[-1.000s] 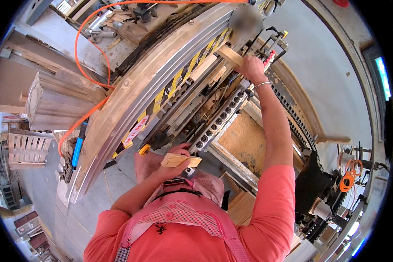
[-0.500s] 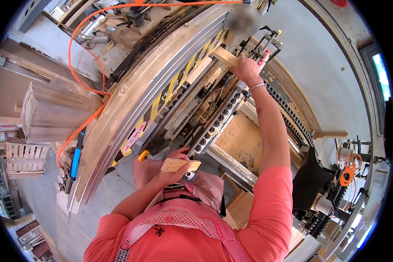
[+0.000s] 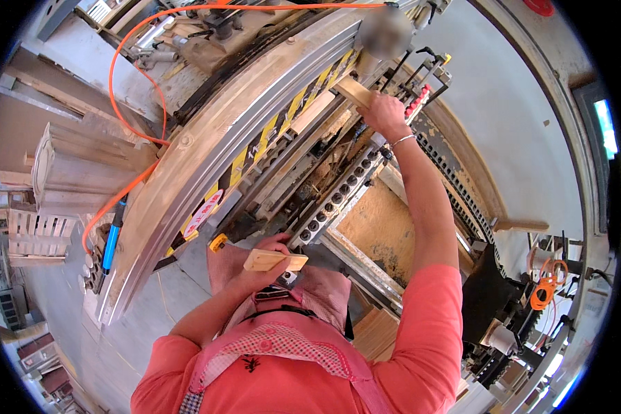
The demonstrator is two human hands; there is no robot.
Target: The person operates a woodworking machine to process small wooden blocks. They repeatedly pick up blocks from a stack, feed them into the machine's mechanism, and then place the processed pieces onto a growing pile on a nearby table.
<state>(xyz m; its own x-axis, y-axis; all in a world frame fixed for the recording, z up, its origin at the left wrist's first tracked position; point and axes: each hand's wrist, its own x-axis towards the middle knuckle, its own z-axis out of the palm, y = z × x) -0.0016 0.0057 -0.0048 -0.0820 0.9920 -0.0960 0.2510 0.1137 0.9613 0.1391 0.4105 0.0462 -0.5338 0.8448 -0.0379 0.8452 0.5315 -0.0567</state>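
Note:
Low in the middle of the view, in front of my apron, my left hand (image 3: 258,277) is closed around a short pale wooden block (image 3: 274,260), close to the near end of the machine. Its fingertips are partly hidden by the block. My right arm reaches far forward over the machine, and my right hand (image 3: 383,114) grips the end of another wooden piece (image 3: 354,91), which lies at the far end of the machine bed. A longer pale wooden strip (image 3: 313,112) sits along the bed just left of that piece.
A curved metal beam (image 3: 186,141) with yellow-black striping runs along the left. A row of black rollers (image 3: 336,198) lines the bed. Sawdust covers a tray (image 3: 376,231) right of it. An orange hose (image 3: 114,90) loops at upper left. A dark toothed chain (image 3: 455,186) runs along the right.
The machine's near end appears slightly further left in the view. My right hand and its wooden piece have shifted only slightly; both hands keep their hold.

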